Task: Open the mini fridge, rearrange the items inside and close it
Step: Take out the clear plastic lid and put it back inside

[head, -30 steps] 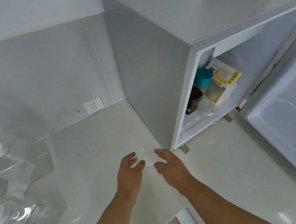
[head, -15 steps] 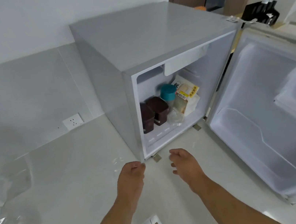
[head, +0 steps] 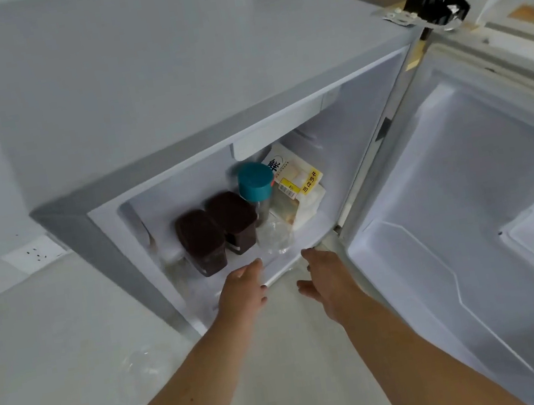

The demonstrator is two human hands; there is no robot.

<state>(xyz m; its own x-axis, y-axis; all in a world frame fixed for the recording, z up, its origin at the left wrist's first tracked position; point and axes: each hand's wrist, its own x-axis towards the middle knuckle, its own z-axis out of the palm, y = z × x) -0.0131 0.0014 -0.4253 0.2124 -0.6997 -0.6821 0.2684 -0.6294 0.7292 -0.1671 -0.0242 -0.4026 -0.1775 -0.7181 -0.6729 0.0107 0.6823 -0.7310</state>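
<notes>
The mini fridge [head: 172,88], a grey cabinet with a white interior, stands on a pale countertop [head: 59,372] with its door [head: 469,224] swung fully open to the right, the white moulded inner liner facing the camera. Inside, on the cabinet floor, two dark brown lidded containers [head: 218,230] stand side by side at the left, touching or nearly touching. Just right of them is a clear bottle with a teal cap [head: 255,181], upright. Behind and to the right of the bottle leans a white food package [head: 297,180] bearing a large dark Chinese character near its top, a yellow label strip with dark Chinese characters down its right edge, and a barcode panel; the smaller print cannot be read. A crumpled clear plastic item [head: 274,236] lies in front of the bottle, near the front lip of the cabinet floor. The left hand [head: 242,292] is at the cabinet's lower front edge, fingers extended and loosely spread, holding nothing, fingertips just short of the nearer brown container. The right hand [head: 325,280] is beside it at the lip, fingers open and relaxed, also empty. A clear round lid or dish [head: 145,369] rests on the countertop left of the left forearm. A white wall socket [head: 32,253] sits on the backsplash at left. A black object [head: 437,3] is visible beyond the hinge corner.
</notes>
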